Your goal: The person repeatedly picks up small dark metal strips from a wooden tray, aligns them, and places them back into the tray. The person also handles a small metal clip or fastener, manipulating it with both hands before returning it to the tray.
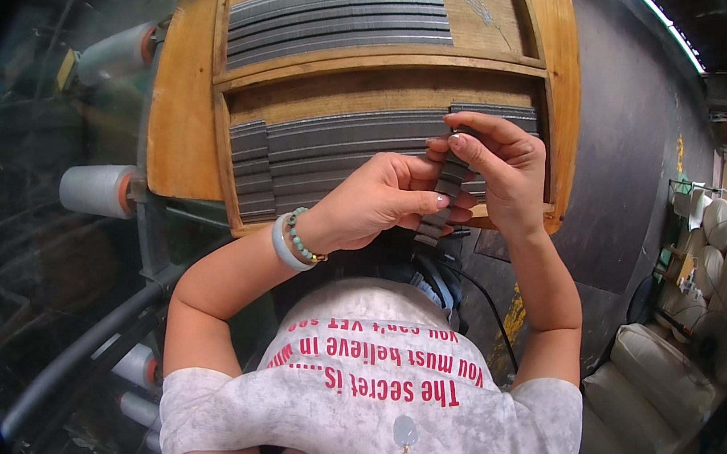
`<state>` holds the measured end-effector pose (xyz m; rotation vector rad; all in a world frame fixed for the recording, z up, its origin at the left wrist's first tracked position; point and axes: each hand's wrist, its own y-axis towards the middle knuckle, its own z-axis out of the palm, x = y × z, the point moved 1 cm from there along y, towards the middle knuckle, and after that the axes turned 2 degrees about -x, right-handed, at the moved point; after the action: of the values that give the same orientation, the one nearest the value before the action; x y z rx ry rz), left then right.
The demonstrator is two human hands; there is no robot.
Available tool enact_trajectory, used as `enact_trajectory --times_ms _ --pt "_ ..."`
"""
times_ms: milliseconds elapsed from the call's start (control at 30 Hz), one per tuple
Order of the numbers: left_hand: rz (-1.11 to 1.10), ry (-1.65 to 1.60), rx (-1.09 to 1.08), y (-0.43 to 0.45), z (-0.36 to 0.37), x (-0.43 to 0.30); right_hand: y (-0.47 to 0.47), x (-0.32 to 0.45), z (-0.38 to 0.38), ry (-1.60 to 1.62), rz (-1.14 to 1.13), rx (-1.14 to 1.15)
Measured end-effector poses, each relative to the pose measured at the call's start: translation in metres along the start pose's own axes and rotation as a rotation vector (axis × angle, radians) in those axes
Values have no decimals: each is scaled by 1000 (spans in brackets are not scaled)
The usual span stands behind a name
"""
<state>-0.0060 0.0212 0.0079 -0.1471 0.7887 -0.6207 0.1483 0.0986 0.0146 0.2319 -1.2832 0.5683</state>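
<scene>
My left hand (pixel 384 196) grips a narrow stack of thin dark grey strips (pixel 450 184), its thumb lying across the front. My right hand (pixel 511 170) is at the upper end of that stack, thumb and forefinger close together; whether a single strip is between them is too small to tell. Both hands are over the near compartment of a shallow wooden tray (pixel 381 71). Rows of similar dark grey strips (pixel 345 151) lie packed there, partly hidden by my hands. More rows of strips (pixel 340 19) fill much of the far compartment, beside some thin tangled wires (pixel 473 1).
The tray rests on a wooden board (pixel 177 118). Left of it, several yarn cones (pixel 99 189) sit on a frame with a metal pipe (pixel 93 357). A black cable (pixel 489 302) hangs below the tray. White sacks (pixel 662 375) and large white rolls (pixel 717 223) are at the right.
</scene>
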Motion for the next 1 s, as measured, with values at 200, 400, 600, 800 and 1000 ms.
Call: enact_trajectory --times_ms 200,400,600,800,1000 --pt "55 22 -36 5 -3 -1 8 -3 4 -10 -18 -1" --pt "180 104 -135 8 -11 -4 13 -5 3 -11 3 -22" --pt "316 16 -245 -3 -19 -18 26 10 -25 -129 -167 -185" --pt "468 -33 -408 -32 -38 -30 36 15 -57 -438 -338 -328" --pt "432 73 -373 -37 -43 -28 37 12 -44 -520 -312 -212"
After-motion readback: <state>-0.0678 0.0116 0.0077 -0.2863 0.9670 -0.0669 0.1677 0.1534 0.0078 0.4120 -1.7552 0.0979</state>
